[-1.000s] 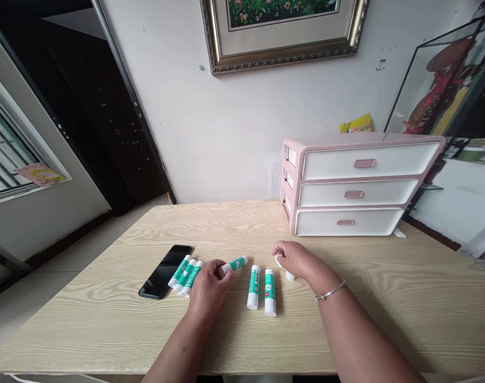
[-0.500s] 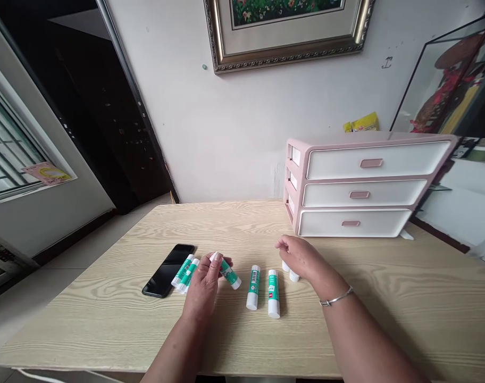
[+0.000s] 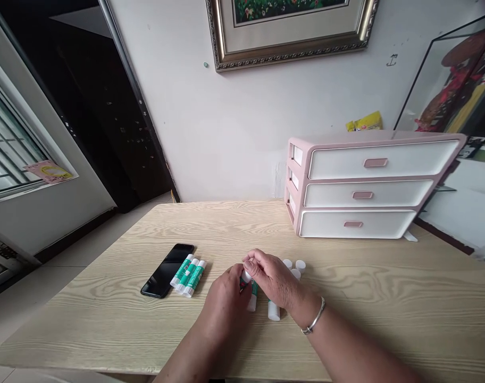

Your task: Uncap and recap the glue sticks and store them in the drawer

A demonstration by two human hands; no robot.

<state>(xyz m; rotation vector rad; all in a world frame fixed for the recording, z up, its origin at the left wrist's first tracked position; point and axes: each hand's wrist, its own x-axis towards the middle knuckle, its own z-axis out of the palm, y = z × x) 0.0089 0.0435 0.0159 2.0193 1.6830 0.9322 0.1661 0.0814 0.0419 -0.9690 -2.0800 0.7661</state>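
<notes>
My left hand [image 3: 228, 290] is closed round a green-and-white glue stick [image 3: 243, 283], mostly hidden by the fingers. My right hand [image 3: 268, 271] meets it from the right, thumb and fingers closed about its white cap [image 3: 246, 276]. Just beyond and below the hands lie another glue stick [image 3: 252, 303] and one more [image 3: 273, 311], both partly covered. Three glue sticks [image 3: 187, 275] lie side by side at the left. Several white caps [image 3: 300, 266] stand together right behind my right hand.
A black phone [image 3: 166, 271] lies on the wooden table [image 3: 107, 319], touching or nearly touching the left row of sticks. At the back right stands a pink-and-white drawer unit [image 3: 362, 195], with a yellow packet [image 3: 364, 122] behind its top. The table's left edge slopes toward the floor.
Both hands have come together over the middle, the left moving right with a glue stick, the right moving left from the white caps. A third stick now shows in the left row.
</notes>
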